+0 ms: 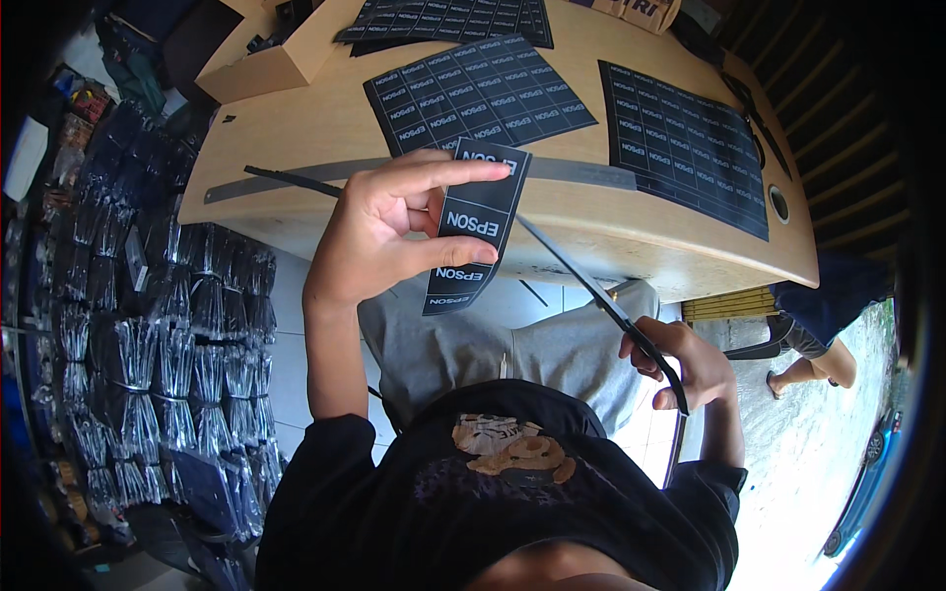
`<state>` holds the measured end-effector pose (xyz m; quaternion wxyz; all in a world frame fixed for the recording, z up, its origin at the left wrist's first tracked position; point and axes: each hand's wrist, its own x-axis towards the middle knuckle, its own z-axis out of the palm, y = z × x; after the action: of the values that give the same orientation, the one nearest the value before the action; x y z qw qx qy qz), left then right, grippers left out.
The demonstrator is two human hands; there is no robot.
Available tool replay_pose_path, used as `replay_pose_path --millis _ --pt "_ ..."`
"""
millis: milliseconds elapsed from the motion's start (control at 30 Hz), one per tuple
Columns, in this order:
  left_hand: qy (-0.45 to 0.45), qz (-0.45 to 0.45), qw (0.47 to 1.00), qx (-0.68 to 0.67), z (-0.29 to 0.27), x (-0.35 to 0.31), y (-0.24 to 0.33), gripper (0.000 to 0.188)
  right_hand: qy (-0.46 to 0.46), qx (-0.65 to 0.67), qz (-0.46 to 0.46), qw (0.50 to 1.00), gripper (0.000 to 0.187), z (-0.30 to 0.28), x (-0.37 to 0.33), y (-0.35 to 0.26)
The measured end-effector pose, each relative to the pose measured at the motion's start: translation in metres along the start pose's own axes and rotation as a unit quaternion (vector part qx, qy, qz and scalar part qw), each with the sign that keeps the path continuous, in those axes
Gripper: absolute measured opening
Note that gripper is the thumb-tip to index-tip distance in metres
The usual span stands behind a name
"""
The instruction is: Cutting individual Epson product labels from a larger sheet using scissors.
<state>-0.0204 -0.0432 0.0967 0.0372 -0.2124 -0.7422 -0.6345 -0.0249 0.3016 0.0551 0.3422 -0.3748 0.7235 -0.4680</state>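
Note:
Pinched between the thumb and fingers of my left hand [379,231] is a narrow black strip of labels [475,219] with white print, held up in front of the table edge. Its lower end curls a little. My right hand [695,364] grips the black handles of a pair of scissors [581,276]. Their blades point up and left, with the tip close by the strip's right edge; whether the tip touches it I cannot tell. A printed black sheet [483,94] lies on the table beyond my left hand, and another sheet [685,148] lies to the right.
Along the front of the wooden table [305,133] lies a long metal ruler [576,173], with a thin black offcut [291,181] across it. More sheets [453,20] and a cardboard box [266,64] are at the back. Plastic-wrapped bundles [148,384] stack up at left; another person's leg [823,369] shows at right.

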Motion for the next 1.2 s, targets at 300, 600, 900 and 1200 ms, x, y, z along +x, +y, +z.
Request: replay_pose_path --millis 300,600,900,1200 --pt "-0.045 -0.038 0.998 -0.035 -0.010 -0.008 0.001 0.059 -0.086 0.068 -0.013 0.994 0.076 -0.010 -0.002 0.013" --pt "-0.116 -0.086 0.989 -0.031 0.004 -0.006 -0.004 0.059 -0.113 0.085 -0.120 0.983 0.069 -0.009 0.007 0.021" --pt "-0.131 -0.097 0.986 -0.016 0.006 -0.004 -0.006 0.060 -0.116 0.142 -0.055 0.981 0.069 -0.011 0.010 0.019" --pt "-0.150 -0.083 0.985 -0.031 0.008 -0.003 -0.010 0.061 -0.106 0.127 -0.020 0.986 0.065 -0.010 0.009 0.013"
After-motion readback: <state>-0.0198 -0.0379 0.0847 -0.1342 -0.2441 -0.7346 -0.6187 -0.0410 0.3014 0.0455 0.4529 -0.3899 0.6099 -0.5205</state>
